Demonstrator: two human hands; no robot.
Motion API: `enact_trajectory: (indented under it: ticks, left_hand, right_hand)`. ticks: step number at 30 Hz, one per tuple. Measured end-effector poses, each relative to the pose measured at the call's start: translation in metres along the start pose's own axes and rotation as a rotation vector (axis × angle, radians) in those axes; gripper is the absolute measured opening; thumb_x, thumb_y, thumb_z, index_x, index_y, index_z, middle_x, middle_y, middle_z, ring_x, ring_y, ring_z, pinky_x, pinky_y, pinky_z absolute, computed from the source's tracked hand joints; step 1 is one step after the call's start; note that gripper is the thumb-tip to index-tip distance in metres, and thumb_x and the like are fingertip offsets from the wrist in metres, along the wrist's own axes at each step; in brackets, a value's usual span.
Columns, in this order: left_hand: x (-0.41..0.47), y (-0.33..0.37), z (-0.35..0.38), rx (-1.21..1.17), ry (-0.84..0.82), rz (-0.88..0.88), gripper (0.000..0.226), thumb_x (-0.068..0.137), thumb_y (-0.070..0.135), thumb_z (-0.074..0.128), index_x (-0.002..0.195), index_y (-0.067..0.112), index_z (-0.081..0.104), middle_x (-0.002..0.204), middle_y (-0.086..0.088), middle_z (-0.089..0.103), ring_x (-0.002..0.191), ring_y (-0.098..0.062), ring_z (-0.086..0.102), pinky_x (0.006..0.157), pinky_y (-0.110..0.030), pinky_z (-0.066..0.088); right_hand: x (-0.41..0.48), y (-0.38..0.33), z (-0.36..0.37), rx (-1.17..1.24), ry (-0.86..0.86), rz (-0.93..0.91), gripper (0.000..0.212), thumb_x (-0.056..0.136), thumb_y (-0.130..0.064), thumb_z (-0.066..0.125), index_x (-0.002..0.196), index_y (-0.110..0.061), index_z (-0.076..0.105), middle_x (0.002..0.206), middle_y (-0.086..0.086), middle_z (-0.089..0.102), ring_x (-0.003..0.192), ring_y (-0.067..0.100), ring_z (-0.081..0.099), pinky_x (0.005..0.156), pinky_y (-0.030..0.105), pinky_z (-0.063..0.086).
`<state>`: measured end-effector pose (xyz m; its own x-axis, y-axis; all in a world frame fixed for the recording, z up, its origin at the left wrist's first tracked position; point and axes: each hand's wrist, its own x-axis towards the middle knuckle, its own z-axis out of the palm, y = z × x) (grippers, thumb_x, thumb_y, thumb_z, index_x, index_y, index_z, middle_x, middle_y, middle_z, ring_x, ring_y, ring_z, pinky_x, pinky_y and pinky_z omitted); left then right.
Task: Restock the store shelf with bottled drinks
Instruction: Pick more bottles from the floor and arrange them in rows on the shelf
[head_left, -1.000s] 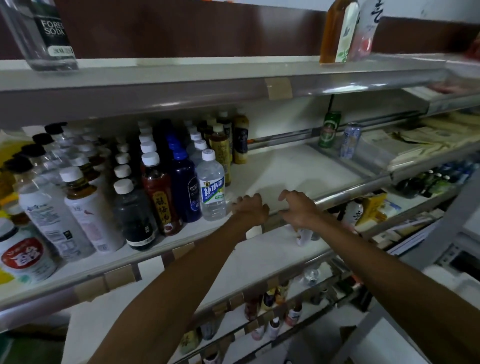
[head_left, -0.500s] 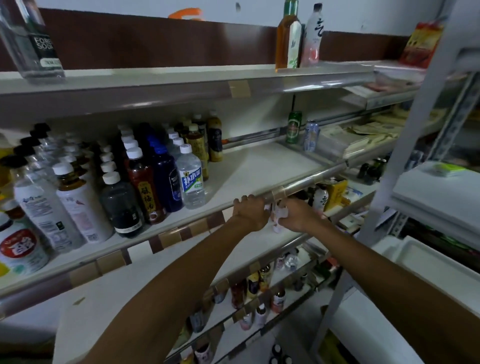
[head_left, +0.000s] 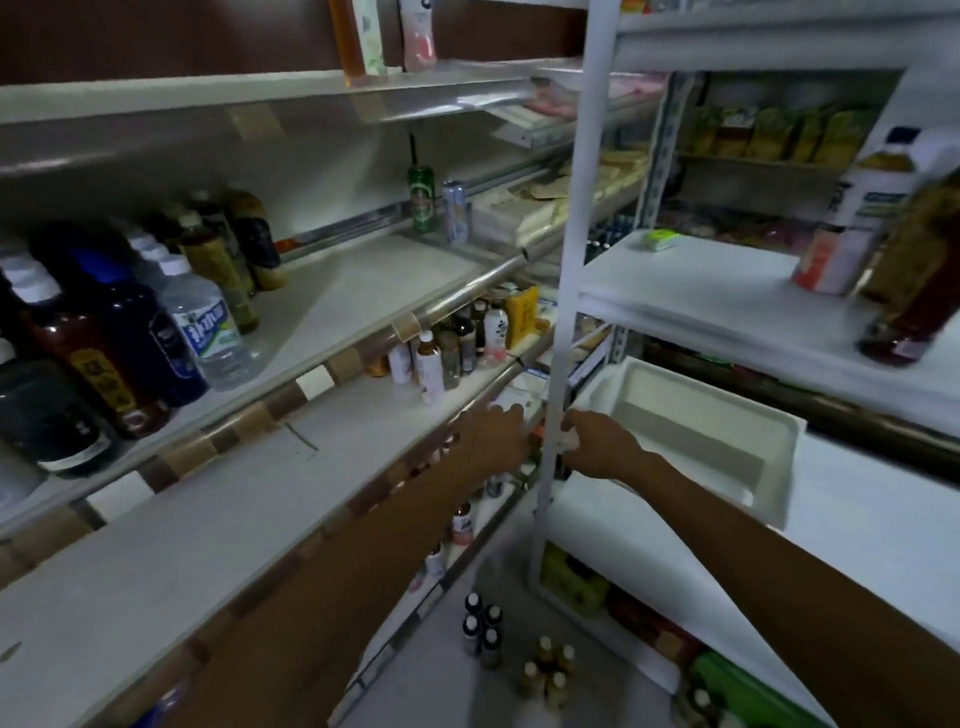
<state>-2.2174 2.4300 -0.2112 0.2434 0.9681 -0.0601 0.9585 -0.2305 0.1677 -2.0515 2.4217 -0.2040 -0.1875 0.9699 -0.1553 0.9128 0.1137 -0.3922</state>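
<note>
Both of my arms reach forward and down. My left hand hovers at the front edge of the lower shelf, fingers loosely bent, with nothing visible in it. My right hand is beside the white rack post and pinches a small white thing. Bottled drinks crowd the left of the middle shelf, the frontmost a clear water bottle. Small bottles stand further along the lower shelf. Two clusters of bottles stand on the floor below.
A green can and a silver can stand at the back of the middle shelf. A white rack at right carries two bottles and, lower down, a white foam tray. Two bottles stand on the top shelf.
The view has swung right and downward. Both hands dropped from the middle shelf's front rail to the lower shelf's edge by the white post. The white thing is now in the right hand alone.
</note>
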Motion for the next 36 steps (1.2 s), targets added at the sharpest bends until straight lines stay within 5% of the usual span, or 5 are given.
enact_trajectory:
  ticks: [5, 9, 29, 34, 36]
  left_hand:
    - [0.007, 0.049, 0.015, -0.065, -0.110, 0.127, 0.045, 0.081, 0.044, 0.044, 0.111, 0.010, 0.050, 0.107, -0.012, 0.063, 0.099, -0.034, 0.062, 0.084, -0.042, 0.049]
    - [0.005, 0.082, 0.038, -0.120, -0.149, 0.237, 0.032, 0.092, 0.028, 0.053, 0.117, 0.008, 0.053, 0.114, -0.013, 0.062, 0.107, -0.032, 0.058, 0.092, -0.039, 0.047]
    - [-0.033, 0.240, 0.187, 0.114, -0.553, 0.453, 0.047, 0.094, 0.035, 0.048, 0.134, 0.014, 0.041, 0.134, -0.011, 0.051, 0.120, -0.032, 0.047, 0.100, -0.042, 0.033]
    - [-0.037, 0.249, 0.244, 0.097, -0.640, 0.447, 0.045, 0.097, 0.038, 0.046, 0.132, 0.011, 0.043, 0.133, -0.012, 0.051, 0.115, -0.030, 0.051, 0.093, -0.035, 0.045]
    - [-0.038, 0.246, 0.268, 0.073, -0.665, 0.431, 0.041, 0.096, 0.031, 0.049, 0.130, 0.008, 0.045, 0.132, -0.012, 0.050, 0.114, -0.028, 0.051, 0.092, -0.034, 0.045]
  right_hand:
    - [-0.042, 0.056, -0.008, -0.006, 0.046, 0.164, 0.050, 0.090, -0.026, 0.061, 0.135, -0.011, 0.046, 0.140, 0.010, 0.049, 0.125, 0.027, 0.047, 0.093, 0.030, 0.040]
    - [-0.078, 0.087, -0.004, 0.042, 0.079, 0.320, 0.048, 0.088, -0.024, 0.063, 0.132, -0.012, 0.049, 0.134, 0.011, 0.052, 0.119, 0.028, 0.051, 0.088, 0.031, 0.042]
    - [-0.271, 0.270, 0.085, 0.284, -0.051, 0.826, 0.044, 0.091, -0.027, 0.062, 0.128, -0.006, 0.050, 0.135, 0.013, 0.046, 0.120, 0.030, 0.048, 0.087, 0.033, 0.042]
    - [-0.281, 0.316, 0.129, 0.444, -0.094, 0.897, 0.017, 0.093, -0.023, 0.057, 0.084, -0.010, 0.049, 0.099, 0.011, 0.051, 0.106, 0.034, 0.057, 0.082, 0.037, 0.048]
    - [-0.291, 0.318, 0.141, 0.520, -0.102, 0.984, 0.033, 0.098, -0.014, 0.047, 0.066, -0.014, 0.037, 0.087, 0.009, 0.047, 0.095, 0.032, 0.055, 0.076, 0.033, 0.041]
